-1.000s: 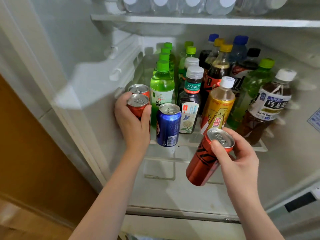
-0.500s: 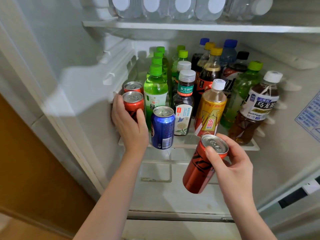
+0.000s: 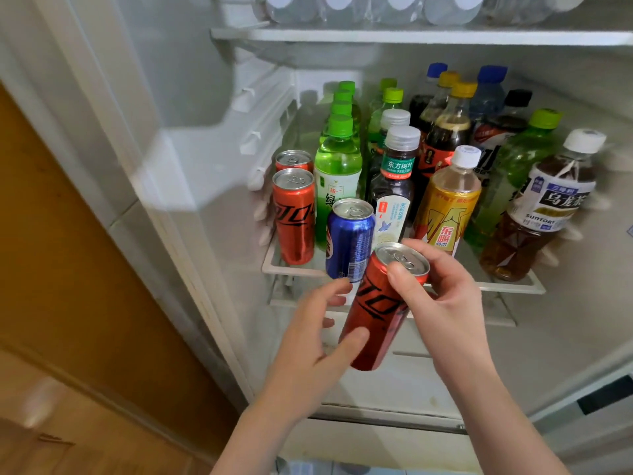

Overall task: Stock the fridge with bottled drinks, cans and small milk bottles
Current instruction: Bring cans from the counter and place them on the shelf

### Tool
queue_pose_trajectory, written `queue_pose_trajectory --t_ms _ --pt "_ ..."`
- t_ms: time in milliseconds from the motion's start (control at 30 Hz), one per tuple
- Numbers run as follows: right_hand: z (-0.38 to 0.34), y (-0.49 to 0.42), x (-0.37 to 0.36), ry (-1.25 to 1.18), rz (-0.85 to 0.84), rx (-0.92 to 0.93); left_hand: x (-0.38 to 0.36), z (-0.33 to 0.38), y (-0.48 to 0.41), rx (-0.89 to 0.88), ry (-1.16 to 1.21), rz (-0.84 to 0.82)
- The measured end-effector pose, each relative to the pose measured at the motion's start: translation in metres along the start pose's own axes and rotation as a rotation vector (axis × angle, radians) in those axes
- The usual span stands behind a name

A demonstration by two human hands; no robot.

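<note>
My right hand (image 3: pixel 445 303) grips a tall red can (image 3: pixel 376 313) by its top rim, tilted, in front of the glass shelf (image 3: pixel 513 286). Just left of that can, my left hand (image 3: pixel 308 347) has its fingers spread and its thumb touching the can's lower side. On the shelf's left edge stand two red cans, one at the front (image 3: pixel 294 217) and one behind it (image 3: pixel 293 159). A blue can (image 3: pixel 349 238) stands beside them at the shelf's front. Several bottles fill the shelf, among them a green tea bottle (image 3: pixel 337 173), a yellow bottle (image 3: pixel 445 204) and an oolong tea bottle (image 3: pixel 544 207).
Above is an upper shelf (image 3: pixel 411 36) carrying several water bottles (image 3: pixel 376 8) lying on their sides. The fridge's white left wall (image 3: pixel 191 97) has moulded rails. A wooden cabinet side (image 3: pixel 68 269) stands left of the fridge. Below the glass shelf is a white drawer cover (image 3: pixel 445 354).
My left hand let go of the front red can on the shelf and came down right to the held can. My right hand moved that can left, toward it.
</note>
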State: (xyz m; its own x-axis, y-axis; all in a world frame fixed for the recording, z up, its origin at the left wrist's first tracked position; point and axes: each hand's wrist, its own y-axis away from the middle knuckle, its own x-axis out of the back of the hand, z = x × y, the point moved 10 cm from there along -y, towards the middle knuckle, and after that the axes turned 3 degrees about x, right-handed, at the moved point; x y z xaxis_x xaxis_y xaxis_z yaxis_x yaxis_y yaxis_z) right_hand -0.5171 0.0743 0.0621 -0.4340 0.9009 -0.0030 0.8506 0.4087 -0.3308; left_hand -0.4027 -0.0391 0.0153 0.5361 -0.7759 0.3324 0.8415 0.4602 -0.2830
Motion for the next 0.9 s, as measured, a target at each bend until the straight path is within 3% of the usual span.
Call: queue_pose_trajectory --t_ms 133,333,600,900 --pt "-0.004 0.003 -0.028 0.037 -0.083 -0.015 0.000 0.002 0.004 0.013 -0.010 -0.015" --pt "0.010 0.006 -0.051 -0.038 -0.209 -0.105 0.023 -0.004 0.010 0.000 0.032 0.107" --pt "0.036 0.005 0.000 0.071 0.023 -0.107 0.071 -0.020 -0.012 0.032 0.075 0.403" --pt "0.051 -0.003 0.013 0.812 0.040 0.208 0.082 -0.031 -0.050 -0.011 0.081 0.523"
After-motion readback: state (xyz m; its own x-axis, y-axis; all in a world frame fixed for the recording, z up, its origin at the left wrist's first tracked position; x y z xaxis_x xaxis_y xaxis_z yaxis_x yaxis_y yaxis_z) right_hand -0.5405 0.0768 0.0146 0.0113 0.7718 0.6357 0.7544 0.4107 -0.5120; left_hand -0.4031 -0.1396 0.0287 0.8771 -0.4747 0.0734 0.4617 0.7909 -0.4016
